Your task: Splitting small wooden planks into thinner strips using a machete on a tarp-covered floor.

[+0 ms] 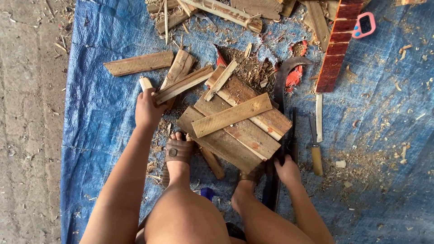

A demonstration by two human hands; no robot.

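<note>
My left hand is closed round a short pale wood stick, fingers wrapped on it w/ its light end poking up past my knuckles, right beside the near end of a long narrow weathered slat that runs up and to the right. My right hand is down on the handle of a dark long-bladed chopping knife lying along the right edge of the stack, fingers curled over it, but I can't tell if that's a firm clasp or just resting. Between my hands sits a pile of flat brown pallet boards, overlapped at an angle, w/ one lighter plank lying crosswise on top. My left foot in a brown leather sandal is planted at the pile's near-left corner; the other foot is tucked under the near-right corner. Everything's on a blue woven plastic tarp littered w/ shavings and chips. Right of the pile: a wooden-handled chisel and a thin pale strip just beside it, a curved dark sickle-type blade above, then a red-painted notched board and a small pink digital timer near the top. More scrap offcuts heap along the far edge; bare concrete floor on the left.
</note>
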